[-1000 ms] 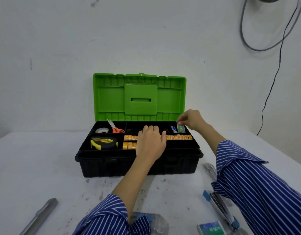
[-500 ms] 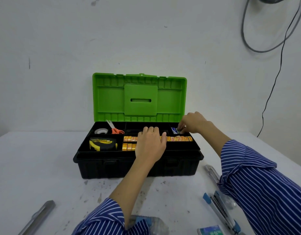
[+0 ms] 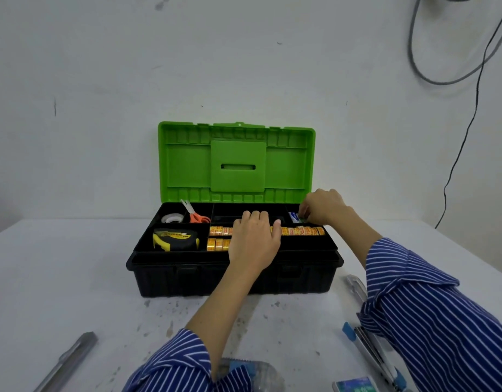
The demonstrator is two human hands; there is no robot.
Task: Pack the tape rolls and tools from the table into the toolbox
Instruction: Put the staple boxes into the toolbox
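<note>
Left hand flat on tape rolls in toolbox; right hand pinching small packet.

Toolbox in the middle of the counter, lid upright behind. In the tray: tape measure front left, white tape roll and scissors behind it, rows of small tape rolls to the right. Left hand flat upon these rows; right hand over the back right compartment. Stapler on the counter, front right; metal bar front left.
</note>
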